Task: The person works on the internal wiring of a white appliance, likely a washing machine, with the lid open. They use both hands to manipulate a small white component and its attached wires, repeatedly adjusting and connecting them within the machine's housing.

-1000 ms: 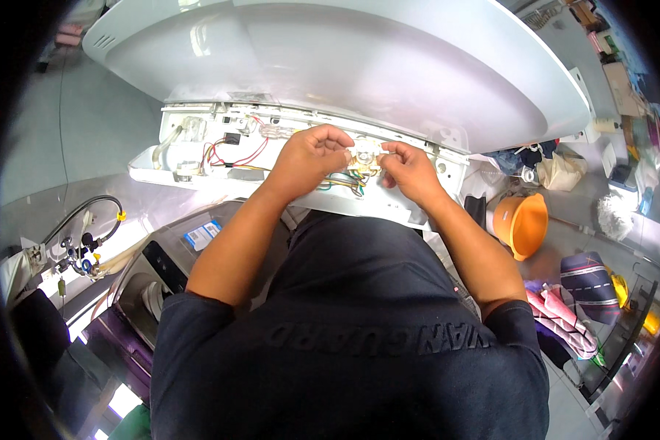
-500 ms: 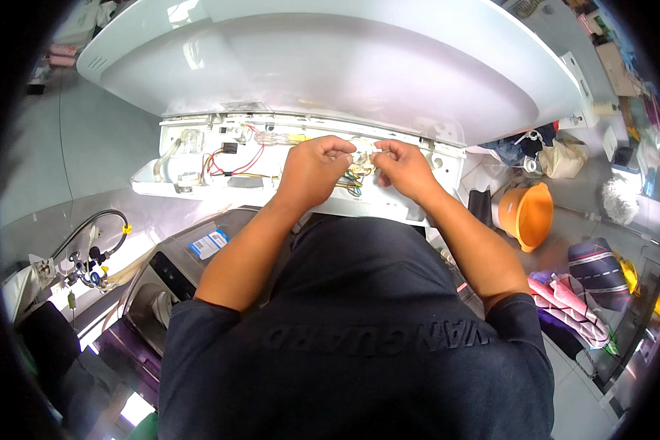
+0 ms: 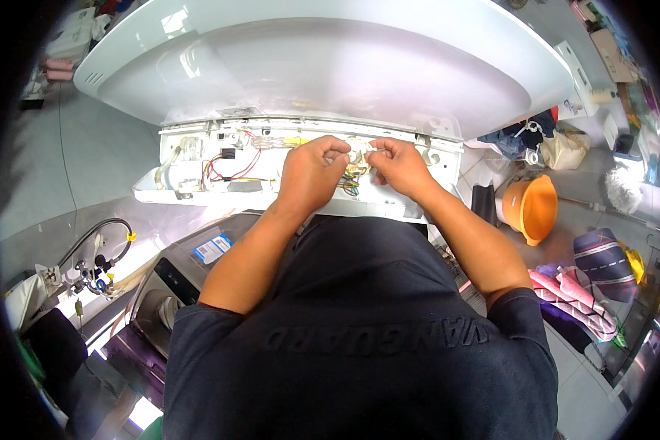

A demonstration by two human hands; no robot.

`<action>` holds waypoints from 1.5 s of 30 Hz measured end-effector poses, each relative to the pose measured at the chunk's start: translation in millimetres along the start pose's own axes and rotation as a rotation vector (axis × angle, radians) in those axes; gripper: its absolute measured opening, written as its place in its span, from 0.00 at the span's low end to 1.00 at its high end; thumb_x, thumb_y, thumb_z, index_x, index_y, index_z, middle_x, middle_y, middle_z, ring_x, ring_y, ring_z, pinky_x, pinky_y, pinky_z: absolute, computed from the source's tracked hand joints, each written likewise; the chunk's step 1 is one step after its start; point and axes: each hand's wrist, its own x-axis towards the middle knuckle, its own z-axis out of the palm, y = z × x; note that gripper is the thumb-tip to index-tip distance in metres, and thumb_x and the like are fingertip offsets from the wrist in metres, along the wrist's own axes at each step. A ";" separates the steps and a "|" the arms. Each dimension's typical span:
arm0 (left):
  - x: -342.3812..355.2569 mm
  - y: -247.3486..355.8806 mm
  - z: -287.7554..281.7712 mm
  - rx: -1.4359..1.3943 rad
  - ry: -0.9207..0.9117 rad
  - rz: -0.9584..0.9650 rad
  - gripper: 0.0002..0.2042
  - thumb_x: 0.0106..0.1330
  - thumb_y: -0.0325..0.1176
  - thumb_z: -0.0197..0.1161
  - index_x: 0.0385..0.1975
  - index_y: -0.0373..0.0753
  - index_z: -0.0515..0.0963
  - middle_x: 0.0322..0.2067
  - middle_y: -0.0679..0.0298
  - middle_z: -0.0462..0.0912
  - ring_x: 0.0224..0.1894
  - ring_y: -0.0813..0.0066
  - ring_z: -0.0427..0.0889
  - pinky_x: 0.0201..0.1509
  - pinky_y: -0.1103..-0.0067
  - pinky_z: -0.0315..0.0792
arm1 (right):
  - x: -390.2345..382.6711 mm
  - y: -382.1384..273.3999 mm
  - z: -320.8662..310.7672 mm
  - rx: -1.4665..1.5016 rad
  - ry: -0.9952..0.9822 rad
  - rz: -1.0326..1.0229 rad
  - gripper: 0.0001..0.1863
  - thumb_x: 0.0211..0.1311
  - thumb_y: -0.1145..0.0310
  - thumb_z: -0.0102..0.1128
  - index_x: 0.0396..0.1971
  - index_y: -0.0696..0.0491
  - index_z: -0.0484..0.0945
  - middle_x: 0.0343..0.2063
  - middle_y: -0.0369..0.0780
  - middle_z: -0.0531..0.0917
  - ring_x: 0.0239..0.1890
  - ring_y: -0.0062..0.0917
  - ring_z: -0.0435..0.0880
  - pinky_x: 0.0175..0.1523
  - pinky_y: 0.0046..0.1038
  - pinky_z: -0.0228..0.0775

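Observation:
A long, shallow white housing (image 3: 411,209) with exposed wiring lies across the top of the machine in front of me. Over its middle, my left hand (image 3: 312,176) and my right hand (image 3: 402,172) face each other with thumbs and fingers pinched. Between the fingertips sits a small whitish part (image 3: 358,152), which both hands seem to grip; the fingers partly cover it. Dark and coloured wires (image 3: 350,185) run just below it. Further left in the housing are red wires (image 3: 259,158) and a small black block (image 3: 228,154).
A large, curved, glossy white cover (image 3: 315,70) rises behind the housing. At the left are a black hose (image 3: 88,238) with valves and a grey appliance with a blue-and-white label (image 3: 213,249). An orange bucket (image 3: 541,209) and pink cloth (image 3: 576,304) lie at the right.
Both hands stay at the small part with only slight finger shifts; the right fingertips have moved slightly left. The whole view has shifted a little.

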 end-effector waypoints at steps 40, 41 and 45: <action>3.6 -12.1 -11.3 -0.010 0.104 0.055 0.18 0.61 0.26 0.63 0.52 0.35 0.76 0.44 0.59 0.82 0.38 0.80 0.79 0.45 0.81 0.75 | 3.7 7.5 -0.9 0.032 0.024 -0.020 0.21 0.62 0.64 0.62 0.50 0.64 0.77 0.23 0.35 0.82 0.21 0.16 0.80 0.28 0.20 0.71; 5.5 -13.1 -11.4 -0.023 0.079 0.058 0.19 0.61 0.27 0.64 0.53 0.35 0.75 0.46 0.58 0.81 0.41 0.78 0.80 0.47 0.80 0.75 | 4.3 8.1 -0.6 0.034 0.028 -0.025 0.22 0.61 0.64 0.63 0.49 0.64 0.77 0.22 0.35 0.82 0.20 0.16 0.80 0.28 0.20 0.71; 10.0 -10.8 -8.7 -0.035 -0.052 0.024 0.24 0.62 0.31 0.67 0.58 0.34 0.72 0.51 0.52 0.80 0.47 0.70 0.81 0.54 0.76 0.75 | 2.3 2.3 -1.1 0.044 0.000 -0.005 0.19 0.63 0.68 0.60 0.51 0.63 0.77 0.26 0.35 0.82 0.21 0.16 0.78 0.29 0.21 0.72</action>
